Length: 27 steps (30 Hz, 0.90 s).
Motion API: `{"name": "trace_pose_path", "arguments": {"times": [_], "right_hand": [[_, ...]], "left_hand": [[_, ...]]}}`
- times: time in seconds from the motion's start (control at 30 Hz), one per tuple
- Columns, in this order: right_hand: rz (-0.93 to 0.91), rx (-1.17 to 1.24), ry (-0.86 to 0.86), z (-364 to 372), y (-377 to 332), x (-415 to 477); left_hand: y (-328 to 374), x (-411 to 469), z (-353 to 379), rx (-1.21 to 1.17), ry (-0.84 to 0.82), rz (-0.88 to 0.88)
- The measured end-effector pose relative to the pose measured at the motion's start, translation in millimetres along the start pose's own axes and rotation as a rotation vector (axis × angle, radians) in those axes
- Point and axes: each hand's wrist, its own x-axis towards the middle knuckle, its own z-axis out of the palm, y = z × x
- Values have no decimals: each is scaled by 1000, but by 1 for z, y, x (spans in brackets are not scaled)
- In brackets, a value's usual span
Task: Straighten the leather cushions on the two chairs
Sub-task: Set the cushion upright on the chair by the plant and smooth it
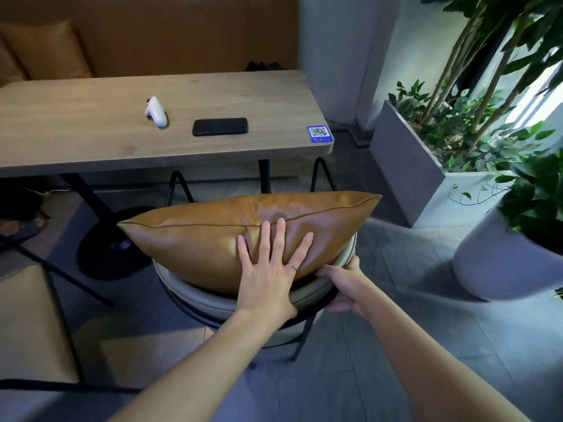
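A person's left hand (268, 269) lies flat with fingers spread on one tan leather cushion (243, 236), which stands on its long edge against the curved back of a grey upholstered chair (213, 300). A ring shows on one finger. The right hand (344, 284) curls over the chair's rim at the cushion's lower right corner; whether it pinches the leather cannot be told. Beyond, one wooden table (91, 126) carries three items: a white handheld controller (157, 111), a black phone (220, 127) and a blue QR-code placard (320, 134). A second tan cushion (45, 50) rests on the brown bench at top left. Two planters of green foliage, one grey rectangular (408, 166) and one white round (499, 260), stand at right.
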Motion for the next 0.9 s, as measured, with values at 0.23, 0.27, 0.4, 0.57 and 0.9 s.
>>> {"name": "trace_pose_path", "arguments": {"times": [0.23,0.27,0.4,0.57,0.9], "right_hand": [[-68,84,60,10,11,-15],[-71,94,54,11,12,-17],[-54,116,44,17,22,-24],[-82,123,35,16,26,-27],[-97,166,52,12,22,-12]], "left_hand": [[-2,-6,-6,32,2,-14],[-3,-8,-6,34,1,-15],[-12,-18,-4,50,-1,-2],[-14,-18,-2,54,21,15],[-7,-7,1,67,31,-12]]}}
